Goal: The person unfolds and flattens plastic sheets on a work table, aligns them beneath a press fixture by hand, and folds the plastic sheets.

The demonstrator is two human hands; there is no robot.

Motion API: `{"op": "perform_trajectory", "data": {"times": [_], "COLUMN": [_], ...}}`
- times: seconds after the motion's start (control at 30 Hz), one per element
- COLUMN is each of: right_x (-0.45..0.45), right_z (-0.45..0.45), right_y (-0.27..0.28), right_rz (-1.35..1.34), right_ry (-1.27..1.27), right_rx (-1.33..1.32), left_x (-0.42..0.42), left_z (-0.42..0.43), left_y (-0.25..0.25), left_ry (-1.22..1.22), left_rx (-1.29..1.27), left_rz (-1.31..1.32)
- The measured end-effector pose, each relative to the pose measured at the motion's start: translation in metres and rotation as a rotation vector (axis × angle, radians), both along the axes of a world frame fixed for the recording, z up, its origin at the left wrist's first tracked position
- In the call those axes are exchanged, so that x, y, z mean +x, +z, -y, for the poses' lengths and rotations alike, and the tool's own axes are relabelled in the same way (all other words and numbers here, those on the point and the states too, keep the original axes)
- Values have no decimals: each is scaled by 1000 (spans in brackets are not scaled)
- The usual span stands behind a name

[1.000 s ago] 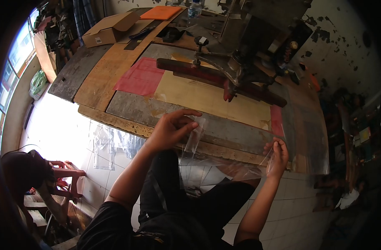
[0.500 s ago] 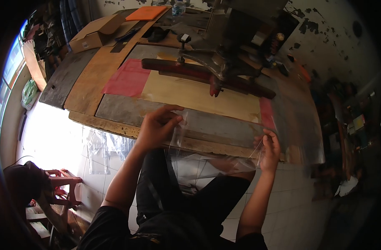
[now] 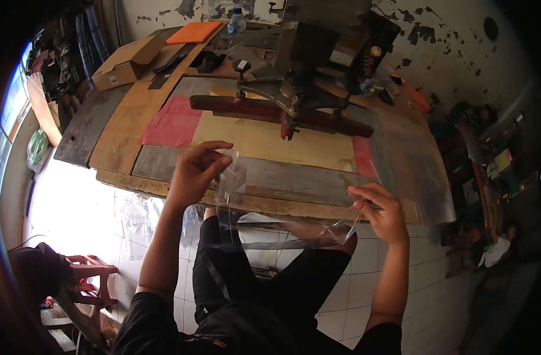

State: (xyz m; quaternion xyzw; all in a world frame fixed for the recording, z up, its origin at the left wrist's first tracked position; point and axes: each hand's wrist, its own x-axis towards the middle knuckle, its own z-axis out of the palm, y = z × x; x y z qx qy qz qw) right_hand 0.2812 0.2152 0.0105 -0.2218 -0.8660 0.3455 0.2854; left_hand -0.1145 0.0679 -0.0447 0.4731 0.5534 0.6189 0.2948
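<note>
A clear plastic sheet hangs between my two hands above my lap, sagging in the middle. My left hand pinches its upper left corner between thumb and fingers, over the near edge of the table. The right end is pinched by my right hand, with the film gathered in folds below the fingers. Beyond them stands a heavy press with a dark red bar. Under that bar lies a cream-yellow sheet with a pink-red area at its left end.
The worktable carries a cardboard box, an orange sheet and a water bottle at the back. More clear plastic hangs below the table's left edge. A red stool stands at lower left. Clear film drapes at right.
My left hand has moved left and my right hand slightly right, so the clear plastic is spread wider between them. The camera view has shifted a little.
</note>
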Motion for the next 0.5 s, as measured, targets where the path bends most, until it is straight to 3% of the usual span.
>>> {"op": "perform_trajectory", "data": {"times": [0.27,0.5], "right_x": [-5,-9], "right_z": [11,24], "right_y": [33,58], "right_rz": [-23,44], "right_ry": [87,148], "right_rx": [56,310], "left_x": [-14,-15], "left_z": [23,41], "left_y": [37,53], "left_ry": [7,45], "left_rx": [56,90], "left_rz": [-85,-122]}}
